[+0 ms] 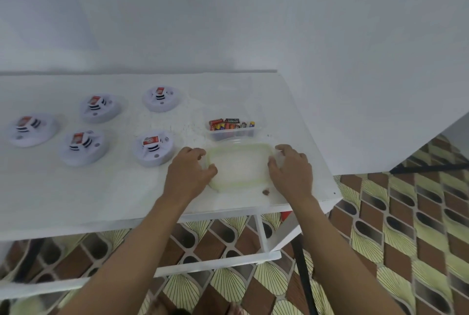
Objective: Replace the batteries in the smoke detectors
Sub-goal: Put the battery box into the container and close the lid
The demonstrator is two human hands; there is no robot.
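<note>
While both hands [189, 170] [291, 170] grip a clear lid [238, 166], 5 white smoke detectors [153, 148] lie battery-side up.

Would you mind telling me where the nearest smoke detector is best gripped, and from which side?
Probably by its round outer rim, coming from above with fingers on opposite edges. The smoke detector lies flat on the table, and its raised centre carries a red battery, so the rim is the clear hold.
</note>
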